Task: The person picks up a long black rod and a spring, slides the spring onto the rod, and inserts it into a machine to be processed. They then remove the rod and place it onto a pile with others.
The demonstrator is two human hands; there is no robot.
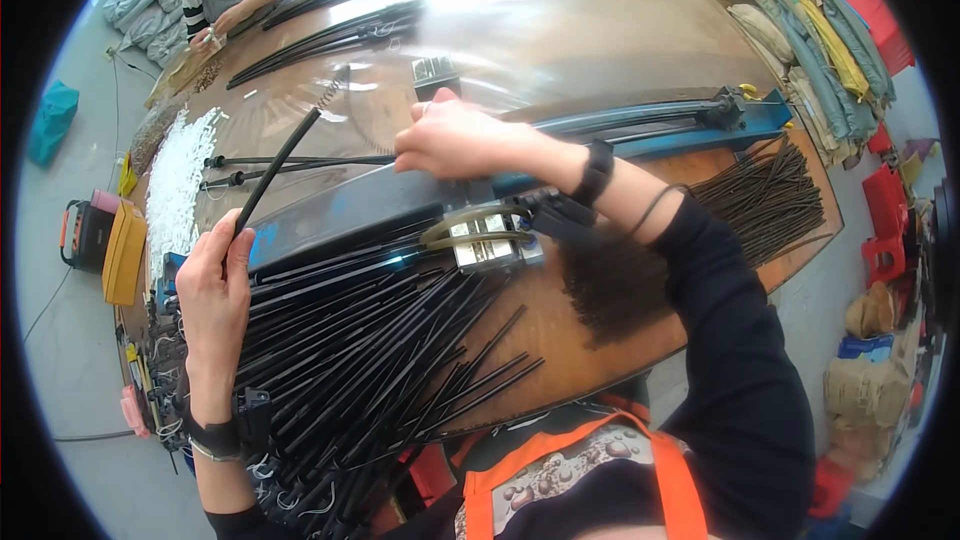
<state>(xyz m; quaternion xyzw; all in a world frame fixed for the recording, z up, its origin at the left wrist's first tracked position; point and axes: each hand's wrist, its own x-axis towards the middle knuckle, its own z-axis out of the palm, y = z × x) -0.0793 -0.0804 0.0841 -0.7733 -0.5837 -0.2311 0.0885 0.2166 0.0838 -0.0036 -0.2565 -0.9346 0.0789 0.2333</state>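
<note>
Left hand [213, 275]: your fingers are closed around the lower part of a black rod [276, 172], thumb laid against it. The rod stands tilted, its free end pointing up and to the right, raised over the bench [572, 372]. Right hand [458, 140]: fingers curled in, nearly closed, above the long metal bar [345, 202]; fingertips hidden, so whether you have hold of anything cannot be told. A thin coil [330, 93] shows just past the rod's free end; blurred, attachment unclear.

Nearby: loose black rods [340, 340] fanned out between you and the bar; a metal block [485, 245] with bent tubes below your right wrist; white pieces [182, 180] heaped at far left; thin brown rods [755, 202] bundled to the right.

Step, as judged: handling a single rod, left hand steadying, right hand working apart from it. The next move seems to call for a firm left grip and a controlled tilt, keeping the free end clear of the bar and your right wrist.
</note>
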